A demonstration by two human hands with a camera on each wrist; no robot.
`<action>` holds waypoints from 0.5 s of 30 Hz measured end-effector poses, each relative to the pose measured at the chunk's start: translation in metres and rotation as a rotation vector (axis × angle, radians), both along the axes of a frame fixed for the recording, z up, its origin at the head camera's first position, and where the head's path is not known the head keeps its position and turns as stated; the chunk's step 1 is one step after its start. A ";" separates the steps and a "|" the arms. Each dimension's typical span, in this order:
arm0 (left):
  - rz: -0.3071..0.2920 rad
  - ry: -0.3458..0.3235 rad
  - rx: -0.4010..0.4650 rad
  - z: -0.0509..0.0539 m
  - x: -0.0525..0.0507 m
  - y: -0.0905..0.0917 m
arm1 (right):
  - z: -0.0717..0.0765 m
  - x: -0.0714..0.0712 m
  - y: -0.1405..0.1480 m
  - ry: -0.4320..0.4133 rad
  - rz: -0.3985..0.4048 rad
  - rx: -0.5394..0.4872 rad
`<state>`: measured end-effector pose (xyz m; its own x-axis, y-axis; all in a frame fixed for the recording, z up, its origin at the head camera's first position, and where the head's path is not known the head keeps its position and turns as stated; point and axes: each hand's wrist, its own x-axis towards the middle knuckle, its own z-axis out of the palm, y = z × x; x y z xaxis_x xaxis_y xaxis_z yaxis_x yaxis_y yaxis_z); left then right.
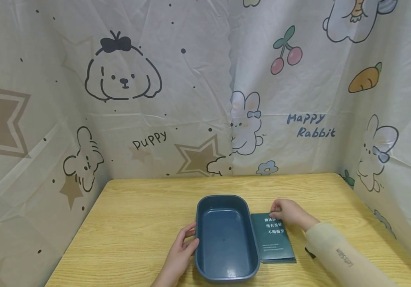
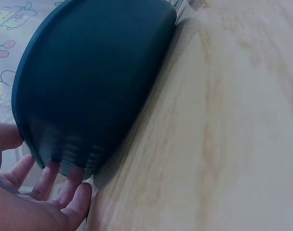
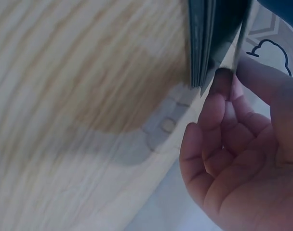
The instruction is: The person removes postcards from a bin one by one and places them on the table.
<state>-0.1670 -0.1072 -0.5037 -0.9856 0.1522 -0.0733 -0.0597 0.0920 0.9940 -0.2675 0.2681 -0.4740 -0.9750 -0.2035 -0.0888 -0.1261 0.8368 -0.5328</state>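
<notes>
A dark blue-green plastic basin, rectangular with rounded corners, stands on the table, its inside bare. My left hand touches its left side; in the left wrist view, bent fingers rest against the outer wall and the thumb lies at the rim. Right of the basin lies a dark green booklet with white Chinese print. My right hand pinches the top edge of its cover between thumb and forefinger. From the right wrist, that cover stands lifted apart from the thin layers beneath.
The wood-grain table carries everything. A small black object shows partly from under the right sleeve. White cloth with cartoon prints hangs behind the table and along both sides.
</notes>
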 end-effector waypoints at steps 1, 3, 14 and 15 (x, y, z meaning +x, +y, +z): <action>0.001 -0.001 0.000 0.000 0.000 0.000 | 0.000 0.000 -0.001 0.002 -0.003 0.015; 0.001 -0.001 0.000 0.000 0.000 0.000 | -0.001 0.001 -0.001 0.007 -0.007 0.041; 0.001 0.008 0.020 0.000 0.001 0.000 | -0.004 0.001 -0.003 0.021 -0.029 0.094; 0.001 0.010 0.021 -0.001 0.001 0.000 | -0.005 0.001 -0.004 0.017 -0.034 0.093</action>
